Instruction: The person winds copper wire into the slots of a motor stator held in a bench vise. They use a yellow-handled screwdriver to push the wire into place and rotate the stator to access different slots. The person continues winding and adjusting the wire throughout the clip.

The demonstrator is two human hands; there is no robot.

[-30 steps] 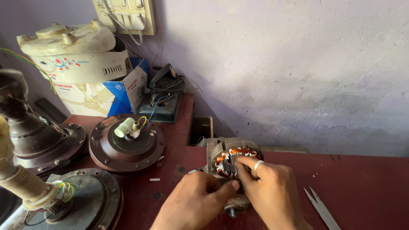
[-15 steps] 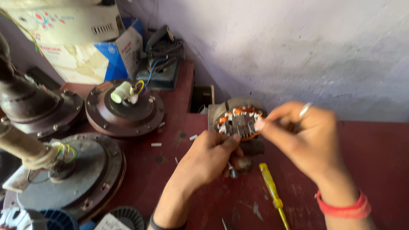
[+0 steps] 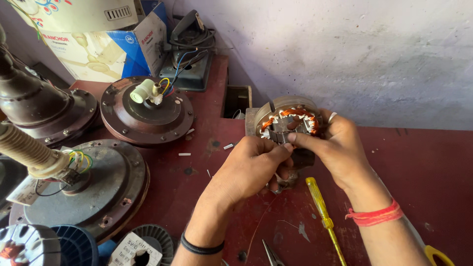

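A round motor stator [image 3: 288, 118] with copper windings and white insulation sits in a grey metal housing on the dark red table [image 3: 433, 162]. My left hand [image 3: 249, 170] grips its lower front edge from the left. My right hand [image 3: 335, 148], with a ring and a red thread on the wrist, pinches the winding area from the right. A yellow-handled screwdriver [image 3: 322, 212] lies on the table just below my right hand.
Two brown ceiling-fan motor bodies [image 3: 148, 111] [image 3: 81, 189] lie at the left, with wires showing. Wire spools [image 3: 143, 249] sit at the bottom left. A cardboard box [image 3: 113, 44] and a dark iron-like device [image 3: 189, 54] stand at the back. Pliers tips [image 3: 271, 253] lie near the front edge.
The view has tipped down and closer. My right hand came back from the stator's right side onto its windings. My left hand stays on its front.
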